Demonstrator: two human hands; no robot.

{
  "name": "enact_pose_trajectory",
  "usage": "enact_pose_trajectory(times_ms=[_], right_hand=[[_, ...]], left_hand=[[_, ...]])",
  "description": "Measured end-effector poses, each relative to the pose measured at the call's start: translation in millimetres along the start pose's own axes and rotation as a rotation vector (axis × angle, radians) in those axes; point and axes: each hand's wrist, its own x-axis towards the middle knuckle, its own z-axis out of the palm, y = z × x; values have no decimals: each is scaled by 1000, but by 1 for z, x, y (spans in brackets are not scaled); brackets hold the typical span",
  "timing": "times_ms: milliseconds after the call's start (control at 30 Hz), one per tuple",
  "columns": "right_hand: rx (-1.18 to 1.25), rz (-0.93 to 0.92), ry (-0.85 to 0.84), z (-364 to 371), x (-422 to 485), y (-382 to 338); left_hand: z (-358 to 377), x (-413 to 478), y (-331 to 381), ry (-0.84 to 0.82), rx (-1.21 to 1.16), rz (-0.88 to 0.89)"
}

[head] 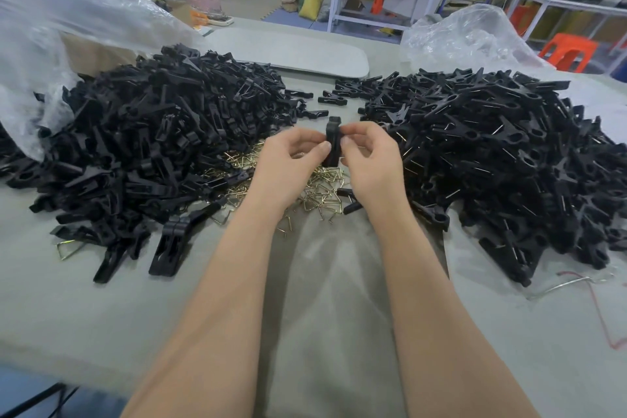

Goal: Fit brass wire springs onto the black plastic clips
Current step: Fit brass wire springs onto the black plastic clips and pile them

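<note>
A black plastic clip (333, 137) stands upright between both hands above the table's middle. My left hand (291, 159) pinches its left side with thumb and fingers. My right hand (368, 156) grips its right side. Whether a spring is on this clip is hidden by my fingers. Beneath the hands lies a loose heap of brass wire springs (319, 190). A big pile of black clip parts (152, 146) fills the left. On the right sits another pile of black clips (502, 153) with wire showing in them.
A clear plastic bag (68, 10) rises over the left pile, another bag (464, 37) lies behind the right pile. A grey board (298, 51) lies at the table's back. A stray brass spring (68, 249) and a red wire (600, 312) lie near the table's edges.
</note>
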Motion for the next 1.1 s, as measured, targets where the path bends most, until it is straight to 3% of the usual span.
enact_pose_trajectory(times_ms=[67,233,433,500,633,800,933,1100], right_hand=[[-15,-17,19,3,-1,2],[-39,-47,-125,7,-1,4],[-93,-88,-69,10,-5,7],[-44,-57,-42,9,-5,6],[288,88,-45,2,-1,3],[326,115,-78,3,-1,4],[126,64,-37,7,1,5],[-125,-85,-120,6,-2,4]], left_hand=[[0,-1,-1,10,35,32],[-1,1,-4,49,131,72],[0,2,-6,23,130,54],[-2,3,-7,49,76,38],[-1,3,-7,42,-38,-21],[1,1,-7,-18,-64,-13],[0,0,-6,-15,-21,-1],[-2,0,-6,-18,-38,3]])
